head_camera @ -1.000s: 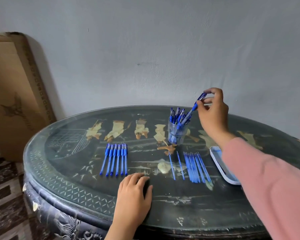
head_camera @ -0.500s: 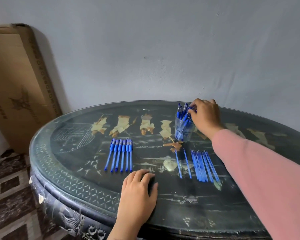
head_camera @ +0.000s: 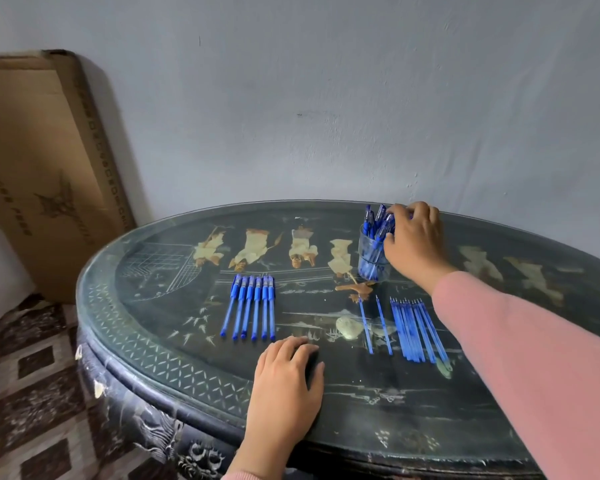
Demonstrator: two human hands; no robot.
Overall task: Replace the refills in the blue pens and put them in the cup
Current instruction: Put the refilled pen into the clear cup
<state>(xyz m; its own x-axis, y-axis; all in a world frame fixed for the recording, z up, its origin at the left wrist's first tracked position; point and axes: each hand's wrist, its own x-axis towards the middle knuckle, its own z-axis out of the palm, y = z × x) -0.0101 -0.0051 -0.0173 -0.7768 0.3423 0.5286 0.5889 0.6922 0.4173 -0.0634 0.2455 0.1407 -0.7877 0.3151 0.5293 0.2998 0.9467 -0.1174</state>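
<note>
A clear cup [head_camera: 373,263] full of blue pens stands at the back right of the round dark table [head_camera: 136,344]. My right hand [head_camera: 414,244] is curled over the pen tops at the cup's right side, fingers closed on a blue pen [head_camera: 381,225] standing in the cup. Several capped blue pens [head_camera: 252,306] lie in a neat row left of centre. Two loose refills [head_camera: 374,323] and a bunch of several refills [head_camera: 418,329] lie right of centre. My left hand [head_camera: 288,379] rests palm down near the front edge, holding nothing.
A tall cardboard box [head_camera: 45,168] leans on the wall at the left. A patterned floor [head_camera: 21,393] shows below the table's left rim. My pink sleeve [head_camera: 534,358] crosses the right of the table and hides what lies under it.
My right hand came down with the pen from above the cup until the pen stood in it, and now stays at the pen tops. The view shifted left. My left hand stayed put.
</note>
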